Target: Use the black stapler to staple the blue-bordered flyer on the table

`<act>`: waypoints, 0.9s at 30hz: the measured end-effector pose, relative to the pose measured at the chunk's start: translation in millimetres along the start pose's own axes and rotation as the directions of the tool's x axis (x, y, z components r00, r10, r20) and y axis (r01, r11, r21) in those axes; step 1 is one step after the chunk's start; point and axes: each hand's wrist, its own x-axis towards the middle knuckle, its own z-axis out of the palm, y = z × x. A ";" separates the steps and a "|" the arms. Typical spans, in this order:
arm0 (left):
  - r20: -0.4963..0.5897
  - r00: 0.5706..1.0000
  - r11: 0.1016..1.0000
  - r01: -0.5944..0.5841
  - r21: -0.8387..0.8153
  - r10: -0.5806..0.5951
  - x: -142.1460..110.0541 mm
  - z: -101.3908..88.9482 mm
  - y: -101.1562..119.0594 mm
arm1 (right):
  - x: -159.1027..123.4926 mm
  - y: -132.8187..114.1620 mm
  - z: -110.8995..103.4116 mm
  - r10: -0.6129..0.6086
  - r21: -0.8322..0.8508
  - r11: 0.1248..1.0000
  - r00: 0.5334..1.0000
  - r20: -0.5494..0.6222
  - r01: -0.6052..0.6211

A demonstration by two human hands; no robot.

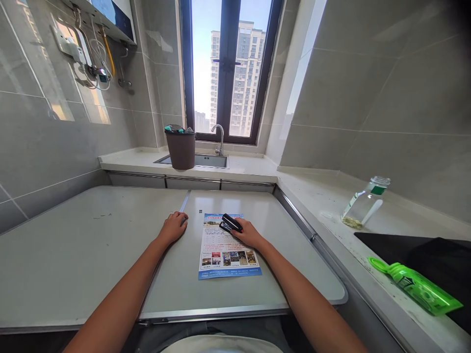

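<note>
A printed flyer [226, 250] with a blue border lies flat on the pale folding table [91, 245]. On its upper part sits a black stapler [230, 223], and my right hand [249, 234] is closed around its near end. My left hand [173, 227] rests on the bare tabletop to the left of the flyer, fingers curled downward with nothing visible in them.
Beyond the table a counter holds a sink [206, 160], a tap [220, 138] and a brown bin [180, 147]. On the right counter stand a tilted glass bottle [362, 203], a green packet [415, 286] and a black hob [423, 250].
</note>
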 end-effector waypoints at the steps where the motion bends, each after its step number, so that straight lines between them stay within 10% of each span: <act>1: 0.001 1.000 1.000 -0.001 0.001 0.001 -0.2 -0.3 0.3 | 0.1 0.7 0.2 0.003 -0.001 1.000 1.000 0.000 -0.003; 27: -0.002 1.000 1.000 -0.021 0.012 0.021 0.9 1.4 0.3 | 0.2 -1.4 -2.3 0.003 0.005 1.000 1.000 0.012 -0.003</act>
